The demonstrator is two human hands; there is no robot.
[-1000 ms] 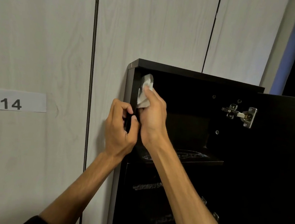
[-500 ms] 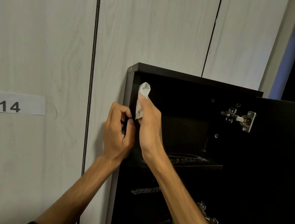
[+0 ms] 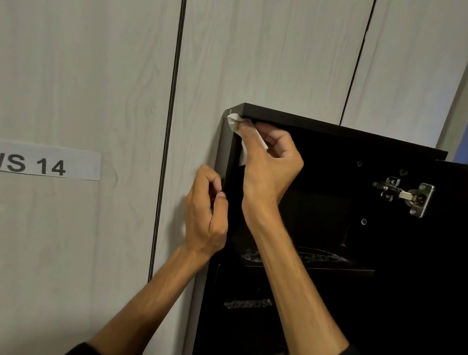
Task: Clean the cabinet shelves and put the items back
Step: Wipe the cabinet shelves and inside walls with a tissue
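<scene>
Up at the top left inside corner of the black cabinet, the right hand pinches a white tissue between thumb and curled fingers and presses it against the corner where the top panel meets the left side panel. Part of the tissue hangs down behind the thumb along the inner side wall. The left hand sits lower, its fingers curled round the front edge of the left side panel, thumb on the inside face, gripping the panel itself. The two hands are near each other, the left just below the right.

Inside, a shelf runs across below the hands, with something dark and patterned lying on it; what it is cannot be told in the gloom. More such dim shapes show on lower levels. A metal hinge is fixed on the right inner wall, joining the open door at the right edge. The cabinet stands against pale wood-grain panels, one bearing a white label reading "WS 14". Dark sleeves show at both forearms at the bottom.
</scene>
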